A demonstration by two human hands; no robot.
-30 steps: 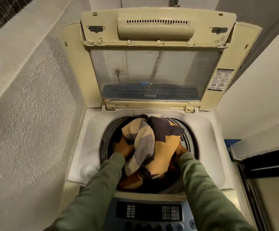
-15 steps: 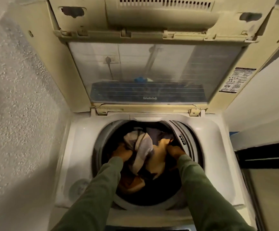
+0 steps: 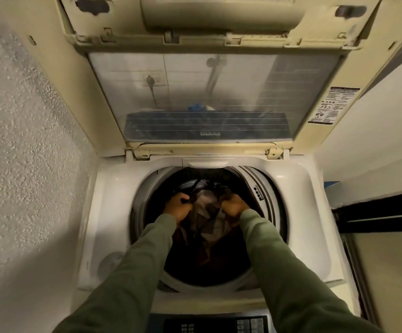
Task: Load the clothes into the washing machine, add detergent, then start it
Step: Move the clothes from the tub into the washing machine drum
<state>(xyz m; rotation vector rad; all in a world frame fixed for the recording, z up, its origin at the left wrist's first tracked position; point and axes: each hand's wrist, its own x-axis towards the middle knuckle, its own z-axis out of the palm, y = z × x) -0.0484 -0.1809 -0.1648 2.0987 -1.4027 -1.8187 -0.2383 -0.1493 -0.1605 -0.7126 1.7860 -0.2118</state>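
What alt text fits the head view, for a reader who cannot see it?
A person's left hand and right hand grip a bundle of patterned clothes deep inside a top-loading washing machine. Its lid stands open behind, and a control panel shows at the bottom edge.

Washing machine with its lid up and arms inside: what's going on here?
A person is loading laundry. Both arms reach into the drum of the top-loading washing machine, whose lid stands open. The left hand and right hand each grip a patterned bundle of clothes, low inside the drum. No detergent is in view, and nobody touches the control panel at the near edge.
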